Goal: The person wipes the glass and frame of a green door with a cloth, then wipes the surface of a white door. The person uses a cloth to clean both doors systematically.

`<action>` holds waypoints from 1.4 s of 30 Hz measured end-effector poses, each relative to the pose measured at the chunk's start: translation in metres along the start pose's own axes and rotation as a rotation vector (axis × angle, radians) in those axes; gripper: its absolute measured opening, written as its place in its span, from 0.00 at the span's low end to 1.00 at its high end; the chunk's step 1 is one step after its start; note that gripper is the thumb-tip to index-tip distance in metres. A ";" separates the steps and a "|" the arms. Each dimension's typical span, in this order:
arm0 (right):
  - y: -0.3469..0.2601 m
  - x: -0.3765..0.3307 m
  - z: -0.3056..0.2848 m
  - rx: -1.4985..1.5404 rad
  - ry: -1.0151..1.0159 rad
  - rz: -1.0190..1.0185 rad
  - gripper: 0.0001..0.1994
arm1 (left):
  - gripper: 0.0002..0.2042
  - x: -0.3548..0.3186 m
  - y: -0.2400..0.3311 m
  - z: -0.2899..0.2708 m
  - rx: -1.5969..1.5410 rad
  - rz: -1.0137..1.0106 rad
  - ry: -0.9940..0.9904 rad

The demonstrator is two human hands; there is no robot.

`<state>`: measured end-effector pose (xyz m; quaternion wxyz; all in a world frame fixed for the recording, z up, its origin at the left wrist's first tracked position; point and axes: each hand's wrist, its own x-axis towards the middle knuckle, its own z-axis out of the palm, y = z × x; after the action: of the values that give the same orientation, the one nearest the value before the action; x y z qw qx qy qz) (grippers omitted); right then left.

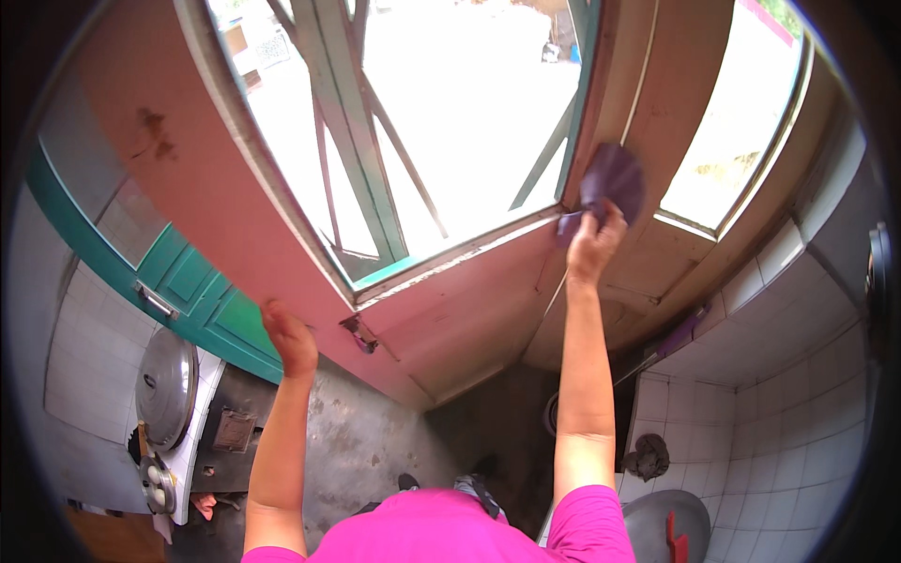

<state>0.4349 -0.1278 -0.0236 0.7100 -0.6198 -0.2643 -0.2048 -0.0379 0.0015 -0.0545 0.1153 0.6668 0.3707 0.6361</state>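
A pink-painted wooden door [282, 244] with a glass pane and teal bars stands in front of me. My right hand [595, 242] is raised and presses a purple cloth [612, 180] against the pink wood at the pane's right edge. My left hand [289, 336] grips the lower left edge of the door, fingers curled over it, close to a small metal latch [360, 333]. Both forearms rise from my pink sleeves at the bottom of the view.
A teal door [192, 291] and white tiled wall are at left, with a large metal lid [166, 385] and a stove below. White tiled wall fills the right, with a dark rag [648, 457], a grey round container [668, 525] and a concrete floor [366, 450].
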 end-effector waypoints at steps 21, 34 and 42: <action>-0.205 -0.087 0.071 0.275 -0.449 -0.309 0.23 | 0.17 0.015 0.073 0.017 -0.444 0.002 -0.228; -0.291 -0.096 -0.014 -0.049 -1.086 -0.299 0.14 | 0.20 0.025 0.030 0.026 -0.347 0.112 -0.300; -0.422 0.037 0.096 0.151 0.069 -0.880 0.17 | 0.25 0.038 0.052 0.019 -0.465 -0.042 -0.337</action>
<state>0.1911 -0.0937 0.3344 0.6069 -0.3875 -0.4933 -0.4880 -0.0053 -0.0043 0.0038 0.3382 0.7109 0.2040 0.5820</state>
